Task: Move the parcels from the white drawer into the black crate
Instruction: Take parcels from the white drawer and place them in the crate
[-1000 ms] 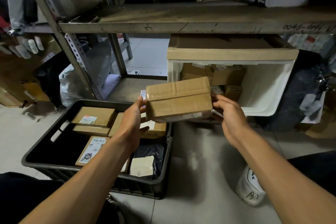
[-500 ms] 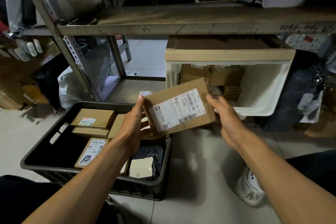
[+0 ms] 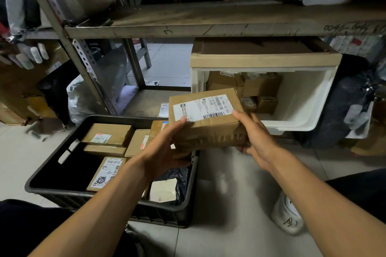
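I hold a brown cardboard parcel with both hands, its white shipping label facing up. My left hand grips its left side with the thumb on the label. My right hand grips its right side. The parcel hangs over the far right corner of the black crate, which holds several brown parcels and a dark bag. Behind it the white drawer stands open under a cardboard sheet, with several brown parcels stacked at its back left.
A wooden shelf on a perforated metal post runs overhead. A white plastic bag lies left of the crate, dark bags right of the drawer, and a white shoe on the tiled floor.
The parcel has been turned so its label faces up, and it has come lower and nearer to me. Both hands have shifted their grip along its sides.
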Available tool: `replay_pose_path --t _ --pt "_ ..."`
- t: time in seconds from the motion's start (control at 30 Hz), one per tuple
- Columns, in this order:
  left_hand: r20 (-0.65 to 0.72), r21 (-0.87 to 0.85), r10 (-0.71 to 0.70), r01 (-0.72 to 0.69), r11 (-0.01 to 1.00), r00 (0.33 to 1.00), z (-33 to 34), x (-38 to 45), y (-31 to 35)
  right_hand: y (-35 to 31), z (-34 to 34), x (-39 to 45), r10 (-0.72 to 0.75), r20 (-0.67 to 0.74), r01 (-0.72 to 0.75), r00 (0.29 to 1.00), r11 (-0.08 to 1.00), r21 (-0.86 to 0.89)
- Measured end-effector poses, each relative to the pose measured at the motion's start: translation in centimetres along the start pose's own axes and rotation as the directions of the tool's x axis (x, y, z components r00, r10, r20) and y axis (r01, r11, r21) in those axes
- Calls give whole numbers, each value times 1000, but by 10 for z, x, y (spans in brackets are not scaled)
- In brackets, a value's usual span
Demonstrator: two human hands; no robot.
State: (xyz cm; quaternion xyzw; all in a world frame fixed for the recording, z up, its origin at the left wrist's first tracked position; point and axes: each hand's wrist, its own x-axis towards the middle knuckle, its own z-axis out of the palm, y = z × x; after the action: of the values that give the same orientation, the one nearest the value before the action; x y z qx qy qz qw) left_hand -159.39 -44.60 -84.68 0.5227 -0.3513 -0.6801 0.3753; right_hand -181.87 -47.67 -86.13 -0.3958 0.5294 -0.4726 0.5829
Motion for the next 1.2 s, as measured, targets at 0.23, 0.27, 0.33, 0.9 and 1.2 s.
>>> replay_pose_path --t 0.23,0.27,0.33,0.9,1.2 --pt "-66 -112 27 -34 993 997 -8 3 7 -2 6 -5 137 143 -134 980 991 -31" --pt "-65 -115 17 -25 993 998 -8 2 9 -5 5 -5 145 145 -147 979 989 -1" --pt "-105 -124 24 -37 992 994 -7 3 11 -11 4 -6 181 126 -190 975 980 56" --pt "-99 -18 9 -11 1000 995 1 3 6 -1 10 -7 314 189 -275 930 939 -206" --pt "-33 230 -44 51 972 998 0 0 2 0 4 1 275 86 -280 958 959 53"
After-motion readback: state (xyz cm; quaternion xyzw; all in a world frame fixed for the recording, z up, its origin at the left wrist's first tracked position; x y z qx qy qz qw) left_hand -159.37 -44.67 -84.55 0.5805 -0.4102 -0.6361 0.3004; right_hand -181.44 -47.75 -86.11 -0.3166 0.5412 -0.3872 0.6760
